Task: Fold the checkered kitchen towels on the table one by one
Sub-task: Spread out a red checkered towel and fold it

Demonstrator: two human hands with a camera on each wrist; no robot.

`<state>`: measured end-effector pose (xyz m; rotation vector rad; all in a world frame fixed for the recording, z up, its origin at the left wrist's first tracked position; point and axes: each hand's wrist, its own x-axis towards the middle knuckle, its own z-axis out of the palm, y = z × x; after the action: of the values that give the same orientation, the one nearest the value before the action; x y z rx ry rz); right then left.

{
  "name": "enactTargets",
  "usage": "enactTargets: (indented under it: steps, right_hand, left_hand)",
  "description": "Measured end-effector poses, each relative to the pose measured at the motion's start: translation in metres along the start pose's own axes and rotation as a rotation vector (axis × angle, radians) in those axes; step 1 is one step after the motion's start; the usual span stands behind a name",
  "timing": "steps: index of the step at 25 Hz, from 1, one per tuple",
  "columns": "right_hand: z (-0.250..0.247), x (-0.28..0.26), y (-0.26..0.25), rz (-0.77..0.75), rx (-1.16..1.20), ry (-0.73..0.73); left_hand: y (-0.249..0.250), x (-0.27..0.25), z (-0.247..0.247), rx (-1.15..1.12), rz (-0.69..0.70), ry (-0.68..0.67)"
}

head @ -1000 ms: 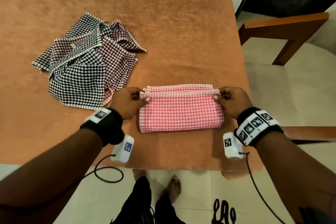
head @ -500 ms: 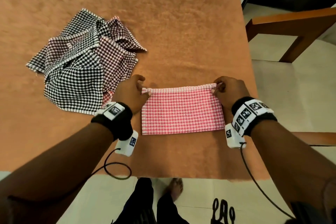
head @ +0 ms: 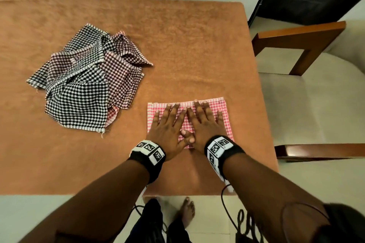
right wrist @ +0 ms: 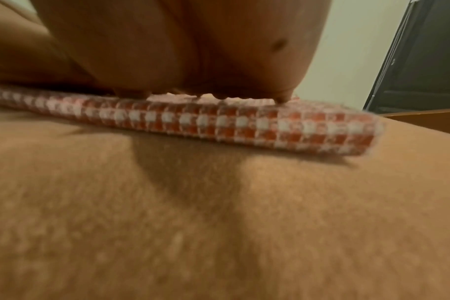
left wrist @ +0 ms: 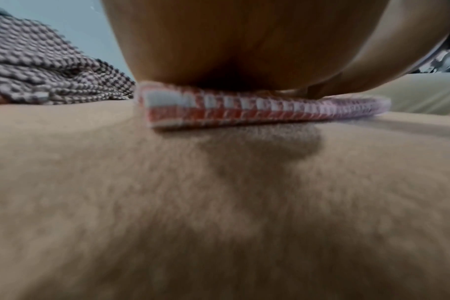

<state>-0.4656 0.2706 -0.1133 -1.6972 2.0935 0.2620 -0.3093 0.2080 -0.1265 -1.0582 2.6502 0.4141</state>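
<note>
The folded red towel [head: 225,108] is being pressed flat at the near right of the desk [head: 177,45] by the left hand [head: 167,126] and right hand [head: 205,124], fingers spread straight, nothing being gripped. Being soft, light and limp, it is probably best pinched at the corners. The unfolded pile [head: 79,85] is lying to the left.

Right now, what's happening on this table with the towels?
A person is pressing both palms flat on a folded red checkered towel near the table's front edge, left hand and right hand side by side with fingers spread. A heap of unfolded checkered towels waits to the left.
</note>
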Motion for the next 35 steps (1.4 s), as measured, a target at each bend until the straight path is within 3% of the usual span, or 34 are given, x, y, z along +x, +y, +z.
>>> enactTargets:
  steps: [4,12,15,20,23,28,30,33,35]
  right_hand:
    - [0.010,0.005,0.010,0.000,0.019,0.015]
    - [0.008,0.000,0.070,0.229,0.089,0.044]
    - [0.001,-0.005,0.074,0.251,0.130,0.039]
    - [-0.009,-0.046,0.061,0.450,0.462,0.268]
    - [0.001,-0.059,0.046,0.557,0.726,0.248]
    - [-0.015,-0.054,0.031,0.759,1.055,0.279]
    - [-0.023,-0.059,0.019,0.717,1.031,0.336]
    - [-0.030,-0.067,-0.015,0.462,0.906,0.475]
    - [-0.028,-0.067,-0.037,0.274,0.763,0.523]
  left_hand:
    - [-0.006,0.000,0.003,0.083,-0.039,0.014]
    - [-0.038,-0.016,0.003,-0.055,-0.233,0.019]
    - [-0.045,-0.022,0.002,-0.072,-0.281,-0.005]
    - [-0.025,-0.022,-0.031,-0.118,-0.325,0.240]
    - [-0.006,-0.008,-0.057,-0.350,-0.202,0.307]
    - [0.021,0.030,-0.071,-0.820,-0.267,0.082]
    - [0.032,0.037,-0.076,-0.957,-0.289,0.003]
    - [0.039,0.043,-0.083,-1.059,-0.304,-0.130]
    - [0.032,0.044,-0.086,-0.996,-0.284,-0.085]
